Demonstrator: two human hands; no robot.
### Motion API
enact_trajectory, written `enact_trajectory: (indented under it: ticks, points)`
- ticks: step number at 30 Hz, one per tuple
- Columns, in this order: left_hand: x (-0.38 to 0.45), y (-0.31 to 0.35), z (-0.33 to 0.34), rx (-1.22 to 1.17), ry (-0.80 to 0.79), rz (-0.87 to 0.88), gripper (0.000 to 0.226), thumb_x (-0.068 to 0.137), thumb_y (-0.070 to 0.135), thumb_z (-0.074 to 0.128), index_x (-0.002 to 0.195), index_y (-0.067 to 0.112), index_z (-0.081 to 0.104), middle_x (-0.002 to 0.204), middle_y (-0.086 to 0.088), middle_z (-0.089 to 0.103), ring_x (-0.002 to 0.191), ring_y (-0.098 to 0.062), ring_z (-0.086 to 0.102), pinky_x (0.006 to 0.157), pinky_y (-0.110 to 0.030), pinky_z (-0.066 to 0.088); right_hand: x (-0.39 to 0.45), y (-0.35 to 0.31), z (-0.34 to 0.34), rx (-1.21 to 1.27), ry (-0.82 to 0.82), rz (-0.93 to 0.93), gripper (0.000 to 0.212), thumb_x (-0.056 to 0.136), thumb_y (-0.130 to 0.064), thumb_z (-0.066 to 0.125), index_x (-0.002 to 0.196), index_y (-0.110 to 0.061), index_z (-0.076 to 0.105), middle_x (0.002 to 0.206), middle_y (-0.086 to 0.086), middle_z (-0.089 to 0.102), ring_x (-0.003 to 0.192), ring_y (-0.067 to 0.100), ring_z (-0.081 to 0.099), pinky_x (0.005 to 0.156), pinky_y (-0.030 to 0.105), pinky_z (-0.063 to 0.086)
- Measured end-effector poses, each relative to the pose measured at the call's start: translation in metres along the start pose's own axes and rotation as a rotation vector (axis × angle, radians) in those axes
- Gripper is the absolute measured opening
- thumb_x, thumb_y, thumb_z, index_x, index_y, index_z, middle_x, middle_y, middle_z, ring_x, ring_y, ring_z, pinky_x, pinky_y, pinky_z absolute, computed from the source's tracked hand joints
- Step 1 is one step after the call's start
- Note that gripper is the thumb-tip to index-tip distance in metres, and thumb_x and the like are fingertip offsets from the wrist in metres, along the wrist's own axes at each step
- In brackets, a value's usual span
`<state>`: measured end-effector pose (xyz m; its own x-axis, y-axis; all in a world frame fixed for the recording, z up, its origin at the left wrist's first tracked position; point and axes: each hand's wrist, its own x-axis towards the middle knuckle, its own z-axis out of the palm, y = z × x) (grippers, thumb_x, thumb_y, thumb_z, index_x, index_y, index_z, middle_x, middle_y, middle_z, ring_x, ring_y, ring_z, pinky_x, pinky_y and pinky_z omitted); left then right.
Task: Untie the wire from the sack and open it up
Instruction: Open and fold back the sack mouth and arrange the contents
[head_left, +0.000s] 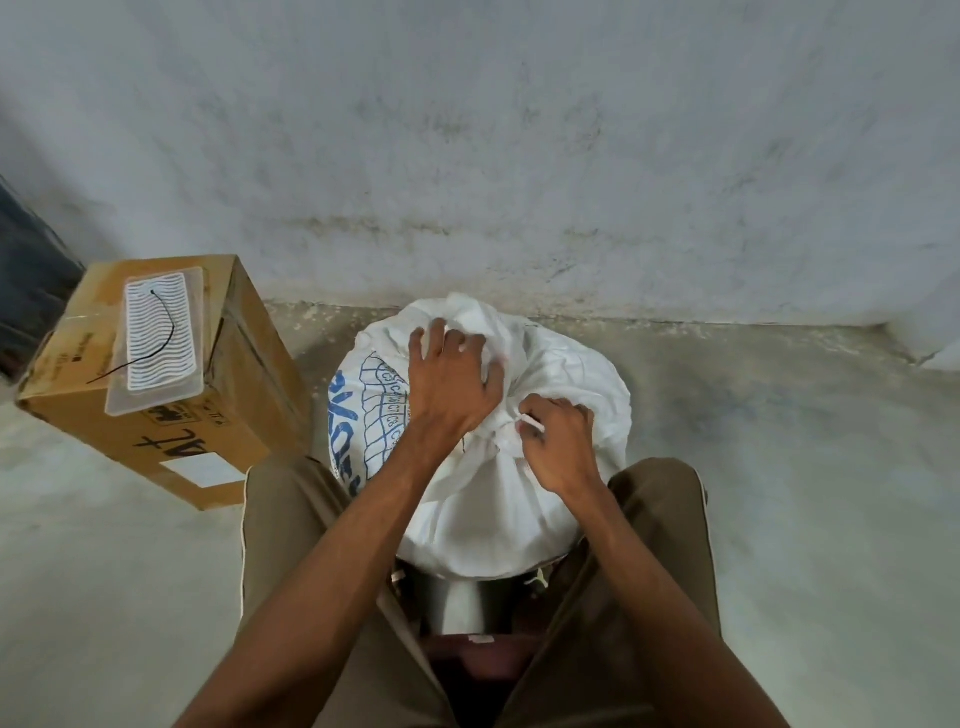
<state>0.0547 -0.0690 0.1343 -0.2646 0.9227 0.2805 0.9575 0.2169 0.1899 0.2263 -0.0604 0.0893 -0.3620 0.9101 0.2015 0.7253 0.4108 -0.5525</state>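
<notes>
The sack (519, 493) is standing on the floor (779, 467) between the person's knees, its white woven cloth soft and crumpling, its body looking full and heavy. The wire (530, 423) is sitting at the gathered neck, thin and probably springy, best taken by its free end. The right hand (558, 447) is pinching that end, fingers closed. The left hand (452, 384) is gripping the bunched top above the tie. A box (171, 374) is lying nearby on the left
</notes>
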Motion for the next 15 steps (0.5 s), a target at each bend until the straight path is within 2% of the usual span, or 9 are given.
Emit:
enact_trajectory:
  ticks: [2,3,5,7,9,11,13,14,15]
  points:
    - [0.008,0.008,0.001,0.049,-0.181,-0.145,0.086,0.084,0.081,0.032,0.138,0.018,0.052,0.133,-0.021,0.06,0.132,-0.045,0.043,0.111,-0.062,0.022,-0.003,-0.004,-0.008,0.089,-0.085,0.008,0.013,0.087,-0.019,0.056,0.097,-0.019,0.064,0.081,-0.005,0.07,0.078,0.019,0.065,0.075,0.04,0.053]
    - [0.012,0.01,0.0,0.048,-0.261,-0.207,0.1,0.078,0.089,0.034,0.146,0.016,0.042,0.141,-0.026,0.051,0.137,-0.05,0.036,0.111,-0.067,0.018,-0.005,-0.007,-0.011,0.098,-0.126,0.008,0.011,0.088,-0.021,0.056,0.097,-0.02,0.062,0.08,-0.005,0.07,0.076,0.018,0.065,0.072,0.039,0.053]
    - [0.016,0.015,-0.001,0.111,-0.302,-0.224,0.115,0.073,0.086,0.05,0.156,0.011,0.021,0.154,-0.033,0.029,0.145,-0.056,0.016,0.112,-0.074,0.008,-0.008,-0.014,-0.018,0.091,-0.226,-0.013,0.004,0.091,-0.025,0.058,0.092,-0.022,0.06,0.077,-0.006,0.069,0.073,0.015,0.065,0.07,0.037,0.053]
    - [0.017,0.015,-0.002,0.23,-0.222,-0.151,0.115,0.073,0.067,0.066,0.157,0.011,0.011,0.161,-0.027,0.014,0.146,-0.055,0.009,0.111,-0.077,0.007,-0.006,-0.019,-0.024,0.118,-0.335,0.002,0.016,0.097,-0.034,0.055,0.093,-0.022,0.064,0.077,-0.004,0.07,0.072,0.015,0.066,0.073,0.036,0.054]
    - [0.015,0.008,0.001,0.292,-0.141,-0.036,0.103,0.076,0.048,0.068,0.158,0.019,0.014,0.164,-0.02,0.009,0.148,-0.054,0.005,0.111,-0.078,0.004,0.005,-0.01,-0.024,0.234,-0.369,0.128,0.034,0.103,-0.041,0.042,0.095,-0.02,0.068,0.079,0.0,0.073,0.075,0.017,0.069,0.079,0.04,0.057]
    - [0.013,-0.005,0.004,0.319,-0.151,0.09,0.087,0.08,0.039,0.066,0.157,0.034,0.024,0.167,-0.017,0.004,0.15,-0.052,-0.007,0.112,-0.077,-0.003,0.023,0.01,-0.018,0.28,-0.277,0.252,0.039,0.104,-0.045,0.038,0.096,-0.02,0.066,0.082,0.002,0.073,0.078,0.02,0.072,0.082,0.045,0.059]
    - [0.01,-0.017,0.009,0.428,-0.281,0.162,0.068,0.084,0.053,0.061,0.148,0.042,0.04,0.169,-0.011,0.001,0.15,-0.047,-0.018,0.113,-0.074,-0.013,0.039,0.026,-0.01,0.215,-0.198,0.3,0.029,0.103,-0.044,0.046,0.098,-0.02,0.061,0.083,0.006,0.072,0.071,0.024,0.073,0.074,0.048,0.061]
    - [0.009,-0.022,0.01,0.457,-0.352,0.177,0.059,0.085,0.058,0.059,0.141,0.042,0.05,0.169,-0.009,0.009,0.152,-0.043,-0.015,0.113,-0.072,-0.015,0.045,0.029,-0.007,0.179,-0.188,0.317,0.022,0.102,-0.041,0.052,0.101,-0.02,0.059,0.085,0.008,0.071,0.067,0.026,0.073,0.068,0.048,0.062]
    - [0.008,-0.026,0.013,0.445,-0.418,0.171,0.052,0.085,0.057,0.058,0.133,0.039,0.058,0.165,-0.008,0.024,0.154,-0.038,-0.004,0.114,-0.07,-0.014,0.049,0.03,-0.004,0.119,-0.201,0.324,0.018,0.1,-0.037,0.057,0.105,-0.02,0.058,0.09,0.01,0.07,0.068,0.026,0.073,0.066,0.046,0.062]
